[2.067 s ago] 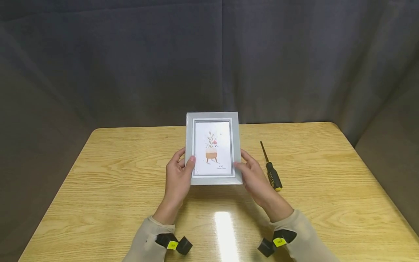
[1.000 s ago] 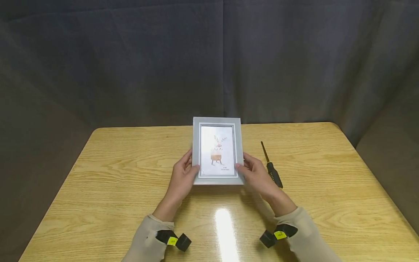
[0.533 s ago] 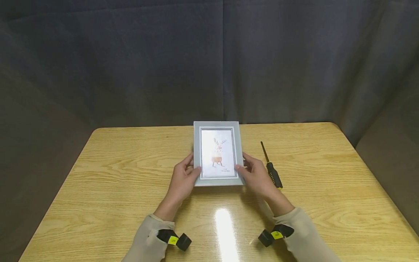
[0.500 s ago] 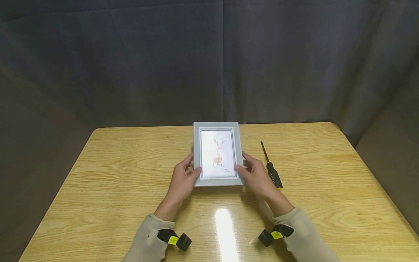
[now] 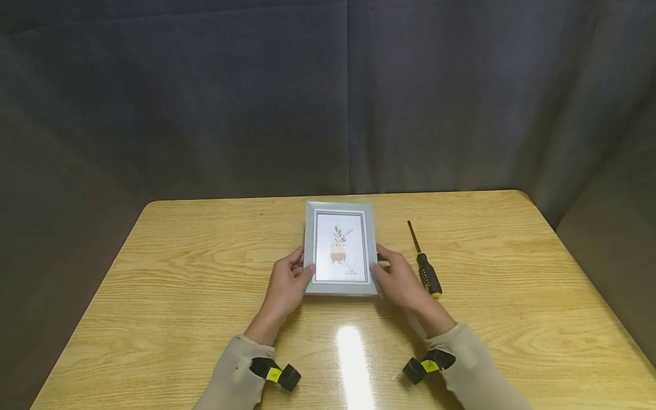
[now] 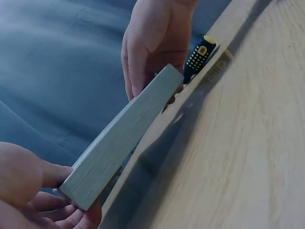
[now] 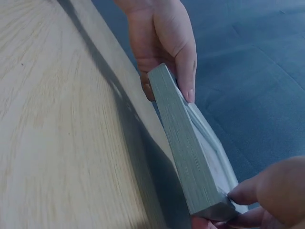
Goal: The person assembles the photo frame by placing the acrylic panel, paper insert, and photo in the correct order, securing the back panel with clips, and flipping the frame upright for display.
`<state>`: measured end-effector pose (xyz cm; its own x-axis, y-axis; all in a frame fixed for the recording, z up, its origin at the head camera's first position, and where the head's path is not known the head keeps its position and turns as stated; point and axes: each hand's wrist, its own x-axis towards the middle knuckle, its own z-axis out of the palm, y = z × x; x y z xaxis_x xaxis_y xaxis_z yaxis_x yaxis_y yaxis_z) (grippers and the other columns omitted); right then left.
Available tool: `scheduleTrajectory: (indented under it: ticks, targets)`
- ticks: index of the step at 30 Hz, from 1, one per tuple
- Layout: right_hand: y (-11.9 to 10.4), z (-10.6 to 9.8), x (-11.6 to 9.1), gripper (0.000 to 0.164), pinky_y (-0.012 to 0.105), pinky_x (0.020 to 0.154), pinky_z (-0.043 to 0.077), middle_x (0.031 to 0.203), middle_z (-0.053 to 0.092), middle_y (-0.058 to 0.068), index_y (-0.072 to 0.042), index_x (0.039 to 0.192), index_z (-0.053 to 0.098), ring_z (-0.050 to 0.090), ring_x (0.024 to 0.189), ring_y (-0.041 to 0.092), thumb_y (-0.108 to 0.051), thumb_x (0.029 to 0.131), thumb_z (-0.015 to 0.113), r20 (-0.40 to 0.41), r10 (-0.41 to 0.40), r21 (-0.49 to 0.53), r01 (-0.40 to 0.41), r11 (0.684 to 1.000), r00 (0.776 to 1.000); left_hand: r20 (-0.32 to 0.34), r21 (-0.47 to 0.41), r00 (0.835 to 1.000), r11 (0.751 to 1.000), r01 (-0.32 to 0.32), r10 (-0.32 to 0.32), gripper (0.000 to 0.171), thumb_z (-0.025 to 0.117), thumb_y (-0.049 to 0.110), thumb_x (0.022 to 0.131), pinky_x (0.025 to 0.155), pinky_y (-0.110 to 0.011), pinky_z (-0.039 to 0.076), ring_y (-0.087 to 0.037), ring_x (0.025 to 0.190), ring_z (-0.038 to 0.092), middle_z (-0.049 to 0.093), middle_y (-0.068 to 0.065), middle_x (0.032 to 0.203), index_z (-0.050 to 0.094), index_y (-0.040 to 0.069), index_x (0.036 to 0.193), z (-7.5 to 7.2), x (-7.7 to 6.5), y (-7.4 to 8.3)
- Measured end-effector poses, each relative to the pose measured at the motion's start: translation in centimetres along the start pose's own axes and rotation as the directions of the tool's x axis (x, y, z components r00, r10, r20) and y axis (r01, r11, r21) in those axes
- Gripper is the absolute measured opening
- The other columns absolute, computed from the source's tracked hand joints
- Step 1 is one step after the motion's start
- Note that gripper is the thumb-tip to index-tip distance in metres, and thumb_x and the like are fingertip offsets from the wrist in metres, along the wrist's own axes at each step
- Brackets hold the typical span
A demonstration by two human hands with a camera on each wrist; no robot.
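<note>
Between both hands is a grey picture frame (image 5: 340, 288) with a potted-plant print behind its pane, face up and tipped toward the head camera. My left hand (image 5: 285, 286) grips its left side, thumb on the front and fingers underneath. On the opposite side my right hand (image 5: 402, 285) holds it the same way. The left wrist view shows the frame's lower edge (image 6: 121, 138) above the table, with a shadow below. In the right wrist view the frame (image 7: 183, 148) is also apart from the wood. Fingertips behind the frame are mostly hidden.
A screwdriver (image 5: 428, 276) with a black and yellow handle lies on the wooden table (image 5: 179, 296), just right of my right hand. A dark curtain (image 5: 246, 102) hangs behind the table's far edge. Light glares on the tabletop near the front.
The picture frame has come lower and nearer to me, slightly right of where it was, and leans back flatter. Both hands have kept their hold. The screwdriver has stayed put.
</note>
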<state>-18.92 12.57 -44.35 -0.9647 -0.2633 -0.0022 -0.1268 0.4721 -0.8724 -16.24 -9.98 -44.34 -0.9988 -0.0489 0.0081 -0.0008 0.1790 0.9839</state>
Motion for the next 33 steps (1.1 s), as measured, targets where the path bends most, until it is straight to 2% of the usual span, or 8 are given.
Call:
scheduleTrajectory:
  ticks: [4,10,17,26,30,33]
  targets:
    - [-0.1,0.0,0.0,0.052,0.034,0.075,0.053,0.122,0.057,0.023,0.003,0.144,0.034,0.064,0.092,0.026,-0.007,0.094,0.045,-0.008,-0.009,-0.044,0.009,0.999,1.000,-0.012,0.044,1.000,0.999,0.003,-0.003,0.054,0.055,0.005,0.091,0.078,-0.026,0.052,-0.027,0.104,0.062,0.057,-0.025,0.124,0.038,-0.008,0.140,0.4,0.1,-0.5]
    - [0.0,-0.1,0.0,0.052,0.036,0.078,0.053,0.121,0.058,0.024,0.005,0.143,0.035,0.063,0.095,0.027,-0.006,0.093,0.045,-0.019,-0.018,-0.087,0.016,0.996,1.000,-0.016,0.117,1.000,0.993,-0.004,0.005,0.053,0.056,0.007,0.091,0.076,-0.027,0.053,-0.027,0.103,0.062,0.056,-0.026,0.126,0.040,-0.007,0.139,0.8,0.0,-0.8]
    - [0.4,0.1,0.1,0.051,0.041,0.091,0.048,0.128,0.055,0.026,0.010,0.141,0.036,0.056,0.112,0.031,-0.006,0.093,0.047,-0.001,-0.016,-0.159,0.015,0.987,1.000,-0.007,0.179,1.000,0.984,-0.004,0.005,0.052,0.056,0.008,0.091,0.080,-0.026,0.052,-0.027,0.108,0.060,0.054,-0.024,0.130,0.041,-0.008,0.138,0.8,0.1,-1.2]
    - [0.6,0.4,0.2,0.053,0.043,0.104,0.035,0.137,0.046,0.028,0.014,0.139,0.035,0.041,0.129,0.033,-0.005,0.091,0.048,0.032,-0.030,-0.216,0.036,0.976,0.999,-0.020,0.293,1.000,0.956,0.002,0.004,0.052,0.059,0.010,0.089,0.071,-0.029,0.052,-0.019,0.090,0.059,0.064,-0.016,0.106,0.046,-0.007,0.136,0.9,0.2,-1.5]
    - [0.7,0.5,0.1,0.054,0.043,0.104,0.034,0.136,0.046,0.030,0.014,0.139,0.035,0.042,0.128,0.035,-0.006,0.091,0.049,0.015,-0.027,-0.248,0.030,0.968,1.000,-0.027,0.328,1.000,0.945,0.004,0.005,0.053,0.060,0.012,0.088,0.071,-0.029,0.052,-0.017,0.088,0.059,0.065,-0.014,0.102,0.046,-0.006,0.136,0.9,0.2,-1.7]
    - [0.8,0.5,0.0,0.054,0.045,0.101,0.039,0.128,0.051,0.032,0.014,0.137,0.037,0.049,0.121,0.037,-0.007,0.090,0.050,-0.007,-0.024,-0.288,0.021,0.957,1.000,-0.024,0.372,0.999,0.928,-0.013,0.023,0.053,0.060,0.013,0.088,0.075,-0.032,0.051,-0.018,0.089,0.059,0.065,-0.014,0.102,0.047,-0.007,0.135,0.9,0.2,-1.8]
